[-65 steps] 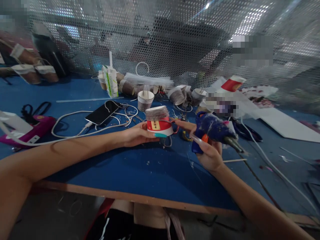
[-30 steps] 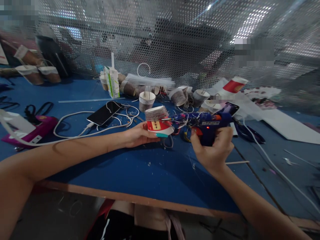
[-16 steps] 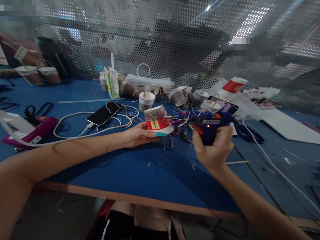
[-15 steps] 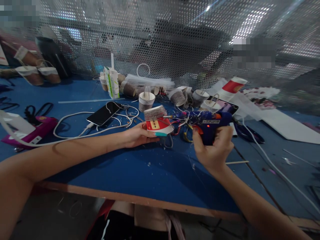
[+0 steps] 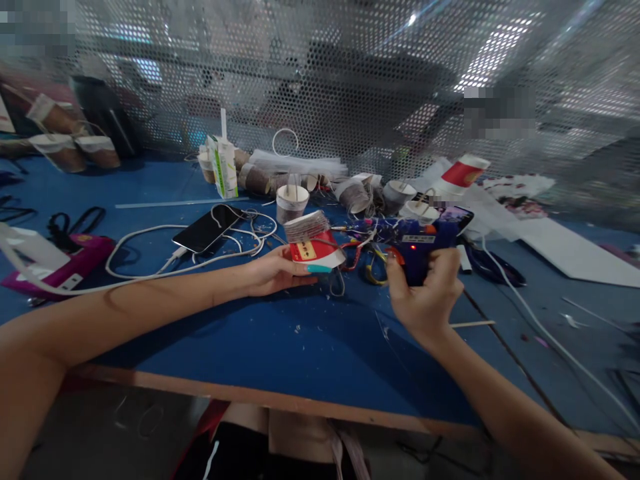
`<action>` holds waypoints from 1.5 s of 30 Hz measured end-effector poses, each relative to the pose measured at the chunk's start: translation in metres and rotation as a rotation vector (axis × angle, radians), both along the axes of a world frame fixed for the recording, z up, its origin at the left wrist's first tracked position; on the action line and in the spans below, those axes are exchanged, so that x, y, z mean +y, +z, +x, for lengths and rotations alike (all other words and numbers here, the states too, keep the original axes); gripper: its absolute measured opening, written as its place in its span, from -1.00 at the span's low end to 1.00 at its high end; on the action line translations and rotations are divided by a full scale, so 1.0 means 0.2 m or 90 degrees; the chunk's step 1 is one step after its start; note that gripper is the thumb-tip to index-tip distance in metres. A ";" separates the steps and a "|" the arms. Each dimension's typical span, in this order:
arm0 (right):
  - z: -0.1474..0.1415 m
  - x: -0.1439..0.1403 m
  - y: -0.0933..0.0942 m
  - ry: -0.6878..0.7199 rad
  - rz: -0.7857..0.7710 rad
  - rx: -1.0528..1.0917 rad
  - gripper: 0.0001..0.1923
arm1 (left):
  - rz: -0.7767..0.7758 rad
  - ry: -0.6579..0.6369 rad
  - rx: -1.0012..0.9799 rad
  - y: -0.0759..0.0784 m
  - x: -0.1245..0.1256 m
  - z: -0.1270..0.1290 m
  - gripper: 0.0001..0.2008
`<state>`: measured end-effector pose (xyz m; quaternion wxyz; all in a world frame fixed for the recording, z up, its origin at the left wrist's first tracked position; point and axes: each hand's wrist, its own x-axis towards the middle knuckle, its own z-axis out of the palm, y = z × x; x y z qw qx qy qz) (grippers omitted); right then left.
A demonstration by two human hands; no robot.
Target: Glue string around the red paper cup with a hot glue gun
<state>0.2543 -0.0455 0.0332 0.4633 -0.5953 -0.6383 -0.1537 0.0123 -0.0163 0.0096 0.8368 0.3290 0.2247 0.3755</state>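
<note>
My left hand [image 5: 280,272] grips a red paper cup [image 5: 313,248] lying on its side, its upper part wound with grey cord. In my right hand [image 5: 425,293] is a blue glue gun [image 5: 423,241] with a small red light lit and its orange trigger under my finger. The nozzle points left, close to the cord-wound part; whether it touches I cannot tell. A loop of loose cord [image 5: 337,283] hangs below the cup. Fine glue strings cling to the gun's barrel.
A phone [image 5: 207,228] with a white cable lies left, near a purple power strip [image 5: 83,257]. Behind stand cord-wrapped cups [image 5: 293,203], a drink carton [image 5: 225,167] and a red-and-white cup [image 5: 465,175]. Scissors [image 5: 500,267] lie right, and a perforated metal screen [image 5: 280,80] closes the back.
The glue gun's tip has drawn slightly away from the cup, moving a little up and right along the cord winding. Both hands keep their holds.
</note>
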 end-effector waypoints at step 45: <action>-0.01 0.00 0.02 0.474 -0.200 0.593 -0.73 | -0.136 -0.131 -0.177 -0.01 0.07 -0.05 -0.46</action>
